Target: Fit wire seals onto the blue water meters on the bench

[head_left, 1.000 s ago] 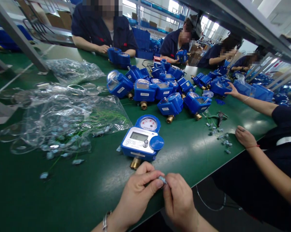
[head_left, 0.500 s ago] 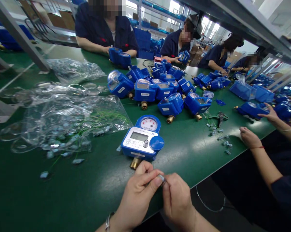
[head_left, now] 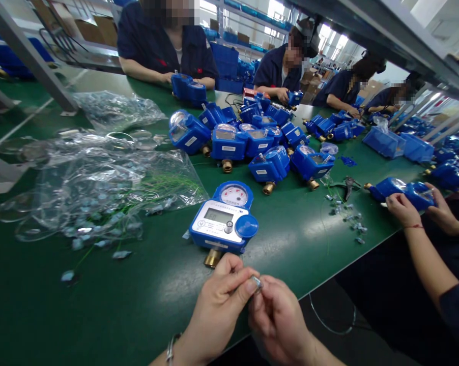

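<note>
Pinching a small pale-blue piece [head_left: 256, 282] in left hand [head_left: 218, 305], with right hand [head_left: 279, 317] closed narrowly at its end, just nearside of blue meter [head_left: 219, 218] on desk [head_left: 149, 305], probably for steadiness.

A green table [head_left: 156, 315] is stretching away. One blue meter [head_left: 218, 231] is lying face up in front, and a cluster of blue meters [head_left: 228, 145] is resting behind it. At the left, a clear plastic bag [head_left: 181, 170] is lying among pale-blue tags [head_left: 67, 275], with a second bag [head_left: 117, 109] lying beyond. At the right, pliers [head_left: 349, 186] are resting near scattered small pieces [head_left: 337, 208], and blue bins [head_left: 384, 142] are standing farther off.
</note>
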The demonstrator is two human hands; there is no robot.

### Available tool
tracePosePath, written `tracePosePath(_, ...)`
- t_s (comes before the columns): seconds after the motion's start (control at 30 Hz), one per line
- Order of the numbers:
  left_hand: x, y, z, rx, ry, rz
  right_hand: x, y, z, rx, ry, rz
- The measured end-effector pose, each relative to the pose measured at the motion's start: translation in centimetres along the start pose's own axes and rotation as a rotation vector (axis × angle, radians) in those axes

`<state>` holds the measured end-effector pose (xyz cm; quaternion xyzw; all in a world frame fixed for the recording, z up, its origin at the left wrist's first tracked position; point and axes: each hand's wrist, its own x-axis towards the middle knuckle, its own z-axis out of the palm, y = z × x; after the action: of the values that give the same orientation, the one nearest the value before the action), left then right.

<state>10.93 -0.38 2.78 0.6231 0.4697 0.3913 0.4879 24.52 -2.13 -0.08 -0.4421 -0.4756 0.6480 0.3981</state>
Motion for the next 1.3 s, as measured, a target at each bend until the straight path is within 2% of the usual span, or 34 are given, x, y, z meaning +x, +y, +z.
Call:
tracePosePath(0.03,0.0,0.0,-0.1,0.012,0.007,0.001,0.1,-0.1,0.1,0.083,-0.028,0.08)
tracePosePath(0.07,0.1,0.0,-0.1,0.023,0.015,0.001,0.2,-0.3,0.2,0.068,-0.017,0.095)
tracePosePath(0.1,0.1,0.0,-0.2,0.031,0.023,-0.004,0.3,-0.3,0.2,-0.045,0.024,0.037)
tracePosePath(0.2,0.0,-0.2,-0.2,0.021,0.046,-0.013,0.2,0.0,-0.1,-0.621,0.227,-0.406)
tracePosePath(0.27,-0.1,-0.4,0.0,-0.001,0.06,-0.025,0.2,0.5,-0.5,-0.917,0.285,-0.681)
tracePosePath(0.33,-0.2,-0.8,0.2,-0.019,0.067,-0.042,0.3,0.9,-0.8,-1.068,0.309,-0.832)
tracePosePath(0.43,-0.3,-1.3,0.5,-0.041,0.083,-0.066,0.5,1.1,-0.9,-1.124,0.307,-0.887)
tracePosePath(0.5,-0.3,-1.3,0.4,-0.05,0.073,-0.066,0.6,1.0,-0.7,-0.968,0.243,-0.766)
tracePosePath(0.53,-0.3,-1.2,0.4,-0.046,0.056,-0.063,0.6,0.8,-0.5,-0.802,0.192,-0.628)
tracePosePath(0.63,-0.3,-0.8,0.0,-0.011,0.026,-0.041,0.6,0.2,0.2,-0.172,0.004,-0.073)
tracePosePath(0.67,-0.3,-0.7,-0.1,0.0,0.026,-0.033,0.5,0.1,0.4,-0.052,-0.018,0.029)
tracePosePath(0.7,-0.3,-0.6,-0.2,0.006,0.029,-0.031,0.4,0.0,0.5,-0.027,-0.013,0.044)
tracePosePath(0.73,-0.3,-0.6,-0.2,0.004,0.033,-0.033,0.3,0.0,0.5,-0.099,0.007,-0.015)
tracePosePath(0.9,-0.6,-0.8,0.0,-0.083,0.033,-0.073,0.2,1.2,-0.2,-0.878,0.199,-0.644)
tracePosePath(0.97,-0.7,-0.9,0.2,-0.105,0.037,-0.07,0.3,1.8,-0.5,-0.983,0.298,-0.77)
tracePosePath(1.0,-0.7,-0.9,0.3,-0.108,0.042,-0.068,0.4,2.0,-0.5,-0.975,0.33,-0.782)
tracePosePath(1.07,-0.6,-0.9,0.3,-0.095,0.043,-0.065,0.5,1.9,-0.3,-0.81,0.314,-0.65)
tracePosePath(1.1,-0.6,-0.9,0.3,-0.081,0.042,-0.062,0.6,1.7,-0.1,-0.652,0.263,-0.504)
tracePosePath(1.2,-0.5,-1.1,0.1,-0.02,0.044,-0.055,0.9,0.5,0.3,-0.079,-0.004,0.04)
tracePosePath(1.23,-0.5,-1.3,0.0,0.002,0.049,-0.054,0.9,0.1,0.3,0.03,-0.052,0.133)
tracePosePath(1.27,-0.7,-1.4,-0.1,0.017,0.066,-0.051,0.9,-0.2,0.3,0.045,-0.07,0.148)
tracePosePath(1.3,-0.9,-1.5,-0.3,0.03,0.088,-0.055,0.9,-0.5,0.1,-0.036,-0.061,0.1)
